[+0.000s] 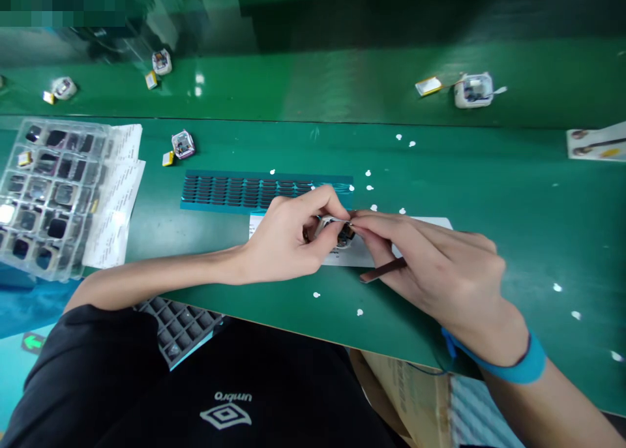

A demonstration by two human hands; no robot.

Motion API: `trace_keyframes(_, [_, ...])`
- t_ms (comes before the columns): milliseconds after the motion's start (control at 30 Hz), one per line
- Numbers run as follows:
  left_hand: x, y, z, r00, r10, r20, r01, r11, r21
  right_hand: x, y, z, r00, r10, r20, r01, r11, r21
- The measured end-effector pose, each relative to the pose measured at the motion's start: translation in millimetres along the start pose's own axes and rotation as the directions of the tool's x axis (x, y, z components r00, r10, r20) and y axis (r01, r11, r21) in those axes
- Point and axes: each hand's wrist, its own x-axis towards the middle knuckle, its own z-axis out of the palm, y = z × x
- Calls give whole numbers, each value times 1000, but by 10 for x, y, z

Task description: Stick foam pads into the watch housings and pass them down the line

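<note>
Two hands meet over a small electronic module (337, 231): left hand (288, 239) fingers pinch it from the left, right hand (440, 265) fingers pressed together on its right edge, a brown stick tool (384, 270) tucked under that hand. Module sits just above a white card (352, 255) on the green worktop (513, 200). Blue strip of black pads (235, 191) just behind. White paper dots (369, 188) scattered around. Clear tray of parts (46, 194) far left, paper sheets (115, 200) beside it. Similar modules lie on the green conveyor belt (342, 76) behind, one at right (473, 89). Blue wrist strap (518, 363) on right wrist.
</note>
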Motion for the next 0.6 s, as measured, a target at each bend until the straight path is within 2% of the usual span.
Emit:
trace_keyframes(167, [-6, 54, -13, 1000, -17, 9, 16, 1000, 8, -18, -12, -34, 999, -40, -12, 40, 999, -9])
trace_keyframes(333, [-3, 86, 3, 999, -47, 20, 49, 993, -105, -38, -58, -101, 996, -91, -17, 90, 995, -30])
trace_keyframes(400, [-1, 89, 14, 1000, -24, -15, 21, 987, -158, -10, -89, -118, 998, -18, -61, 20, 1000, 23])
trace_keyframes(467, [-7, 91, 22, 999, 10, -53, -19, 984, -176, 36, -124, -123, 984, 153, -94, -142, 983, 116])
trace_keyframes(533, [-20, 87, 27, 997, 37, -75, -47, 990, -136, 83, -149, -116, 945, 320, -74, -298, 930, 216])
trace_keyframes(600, [-36, 75, 31, 994, 77, -81, -82, 995, -59, 118, -156, -95, 929, 368, -31, -345, 895, 285])
